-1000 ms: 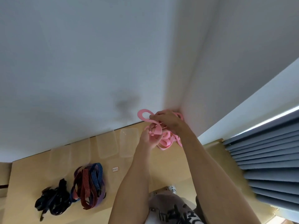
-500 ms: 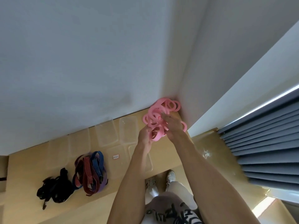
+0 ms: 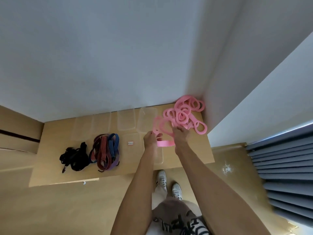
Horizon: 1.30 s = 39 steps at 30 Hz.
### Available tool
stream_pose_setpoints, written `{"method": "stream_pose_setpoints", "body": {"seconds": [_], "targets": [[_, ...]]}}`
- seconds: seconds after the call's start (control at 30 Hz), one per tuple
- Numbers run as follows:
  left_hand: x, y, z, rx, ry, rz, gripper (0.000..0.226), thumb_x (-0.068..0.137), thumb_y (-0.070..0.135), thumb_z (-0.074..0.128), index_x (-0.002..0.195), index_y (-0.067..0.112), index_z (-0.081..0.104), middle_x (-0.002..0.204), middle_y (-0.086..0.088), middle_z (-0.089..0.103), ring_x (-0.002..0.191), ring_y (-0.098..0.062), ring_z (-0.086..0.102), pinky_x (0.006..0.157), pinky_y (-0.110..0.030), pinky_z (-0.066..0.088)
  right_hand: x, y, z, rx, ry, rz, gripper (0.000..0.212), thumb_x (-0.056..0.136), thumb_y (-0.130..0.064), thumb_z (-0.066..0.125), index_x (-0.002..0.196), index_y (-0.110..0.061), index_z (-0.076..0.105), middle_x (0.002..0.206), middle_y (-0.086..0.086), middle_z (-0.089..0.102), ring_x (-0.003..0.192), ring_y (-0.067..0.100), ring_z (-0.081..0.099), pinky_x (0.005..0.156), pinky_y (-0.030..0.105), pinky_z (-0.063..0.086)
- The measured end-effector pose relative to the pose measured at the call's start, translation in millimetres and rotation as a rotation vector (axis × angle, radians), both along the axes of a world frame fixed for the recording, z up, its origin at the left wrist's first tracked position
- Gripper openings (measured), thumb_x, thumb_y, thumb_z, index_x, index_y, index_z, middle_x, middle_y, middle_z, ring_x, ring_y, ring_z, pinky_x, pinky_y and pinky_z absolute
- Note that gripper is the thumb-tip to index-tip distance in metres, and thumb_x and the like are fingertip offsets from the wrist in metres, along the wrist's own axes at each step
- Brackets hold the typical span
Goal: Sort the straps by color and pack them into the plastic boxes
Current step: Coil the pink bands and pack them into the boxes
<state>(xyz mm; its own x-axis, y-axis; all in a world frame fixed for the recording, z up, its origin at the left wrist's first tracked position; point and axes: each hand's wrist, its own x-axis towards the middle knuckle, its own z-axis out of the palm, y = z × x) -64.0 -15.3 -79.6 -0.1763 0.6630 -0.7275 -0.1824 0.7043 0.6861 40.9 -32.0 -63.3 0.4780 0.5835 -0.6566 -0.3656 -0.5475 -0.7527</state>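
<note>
A tangle of pink straps (image 3: 183,114) lies in the table's far right corner. My left hand (image 3: 150,137) and my right hand (image 3: 180,133) each grip part of a pink strap, and a flat length of it (image 3: 165,143) spans between them above a clear plastic box (image 3: 159,155). Several more clear boxes, such as one (image 3: 126,120) and another (image 3: 146,119), stand in a row along the wall. A black strap pile (image 3: 74,156) lies at the table's left. Beside it sits a bundle of red, blue and purple straps (image 3: 105,151).
The wooden table (image 3: 191,160) stands against a white wall, its right end in the room's corner. A small white tag (image 3: 130,143) lies mid-table. Grey-blue curtains (image 3: 284,173) hang at the right. My shoes (image 3: 166,184) stand on the floor below the table's front edge.
The pink tangle, held up in the air before, now lies on the table corner. Both hands have come lower and closer, drawing one pink strap out toward the near box. The camera tilted down.
</note>
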Motion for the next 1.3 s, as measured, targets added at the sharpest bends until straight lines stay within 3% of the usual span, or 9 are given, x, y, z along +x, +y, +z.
{"method": "stream_pose_setpoints", "body": {"seconds": [0.17,0.27,0.37,0.5,0.67,0.87,1.03,1.13,1.3], "targets": [[7,-14,12,0.053,-0.085,0.155,0.033,0.102,-0.007,0.032,0.118,0.017,0.046,0.094,-0.017,0.071,0.066,-0.023,0.063,0.062,-0.03,0.048,18,-12,12,0.022,0.153,-0.015,0.027,0.097,-0.002,0.036,0.114,-0.015,0.053,0.083,0.005,0.057,0.064,0.017,0.049,0.056,0.027,0.041],[18,-19,22,0.045,-0.147,0.128,0.031,0.1,-0.005,0.037,0.111,0.018,0.054,0.094,-0.015,0.073,0.072,-0.025,0.066,0.063,-0.03,0.043,22,-21,21,0.055,0.145,0.126,0.023,0.093,-0.019,0.052,0.116,-0.016,0.049,0.088,0.0,0.053,0.069,0.015,0.046,0.061,0.03,0.043],[25,-22,32,0.057,-0.218,0.128,0.016,0.095,0.007,0.051,0.105,0.007,0.064,0.084,-0.013,0.066,0.06,-0.021,0.059,0.054,-0.026,0.044,25,-31,22,0.13,-0.016,0.358,0.071,0.083,-0.035,0.074,0.139,-0.016,0.035,0.125,0.003,0.05,0.106,0.022,0.055,0.088,0.046,0.052],[28,-16,39,0.135,-0.238,0.151,0.01,0.098,0.019,0.058,0.1,0.009,0.061,0.089,-0.014,0.075,0.069,-0.022,0.067,0.065,-0.028,0.05,26,-31,32,0.131,0.063,0.297,0.032,0.081,-0.055,0.044,0.098,-0.029,0.049,0.09,-0.004,0.046,0.076,0.014,0.044,0.065,0.03,0.039],[27,0,46,0.157,-0.165,0.249,0.007,0.093,0.01,0.065,0.089,0.01,0.07,0.088,-0.008,0.07,0.079,-0.02,0.067,0.065,-0.03,0.054,26,-24,36,0.15,0.167,0.314,0.081,0.079,-0.085,0.037,0.122,-0.023,0.063,0.099,0.004,0.061,0.089,0.022,0.055,0.085,0.041,0.046],[19,1,54,0.219,-0.282,0.235,0.016,0.097,-0.003,0.056,0.093,0.006,0.068,0.082,-0.01,0.068,0.07,-0.021,0.065,0.065,-0.03,0.056,9,-18,39,0.193,-0.023,0.453,0.044,0.079,-0.044,0.074,0.105,-0.01,0.067,0.103,0.013,0.07,0.08,0.022,0.063,0.072,0.037,0.052],[8,1,57,0.264,-0.363,0.174,0.02,0.094,-0.007,0.055,0.098,0.008,0.068,0.083,-0.011,0.071,0.076,-0.024,0.068,0.08,-0.038,0.058,-7,-12,48,0.194,-0.286,0.633,0.039,0.088,-0.046,0.068,0.101,-0.009,0.069,0.091,0.006,0.07,0.083,0.022,0.064,0.074,0.035,0.05],[-1,2,61,0.287,-0.429,0.175,0.024,0.096,-0.007,0.052,0.108,0.01,0.062,0.085,-0.01,0.077,0.074,-0.026,0.071,0.062,-0.03,0.057,-14,-8,52,0.212,-0.307,0.611,0.033,0.101,-0.036,0.054,0.103,-0.007,0.07,0.093,0.009,0.074,0.086,0.025,0.07,0.072,0.03,0.055],[-28,12,59,0.24,-0.186,0.224,0.043,0.087,-0.01,0.059,0.118,0.02,0.061,0.095,-0.011,0.078,0.082,-0.024,0.073,0.059,-0.029,0.048,-13,-5,55,0.264,-0.022,0.223,0.024,0.103,-0.014,0.044,0.12,0.0,0.054,0.099,0.017,0.075,0.078,0.022,0.074,0.061,0.022,0.052]]}}
